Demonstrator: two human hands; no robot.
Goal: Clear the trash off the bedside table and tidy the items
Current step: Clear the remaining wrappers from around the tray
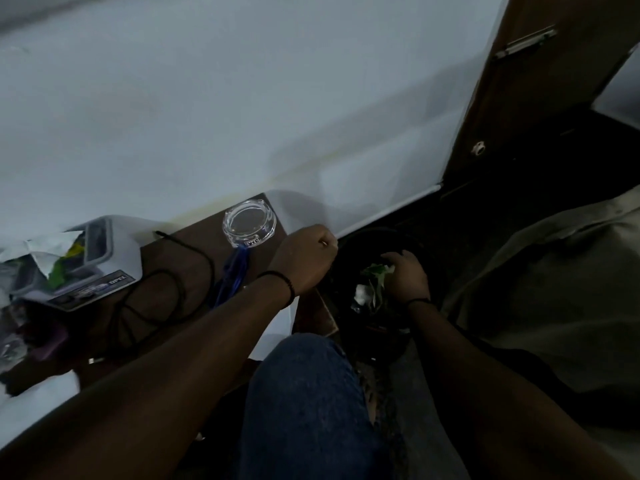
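Dropping trash (372,277) into the bin (349,244), your right hand (407,278) sits fingers-down on it, grip unclear. Your left hand (308,259), fisted, is nearer the table (180,258), where wrappers (52,258) lie far left.

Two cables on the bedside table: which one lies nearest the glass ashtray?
The blue cable: its end sits right at the ashtray's near edge. The black cable loops farther left, toward the white box.

ashtray (249,226) on bedside table (166,258), far corner | box (91,268) left | bin (372,282) right
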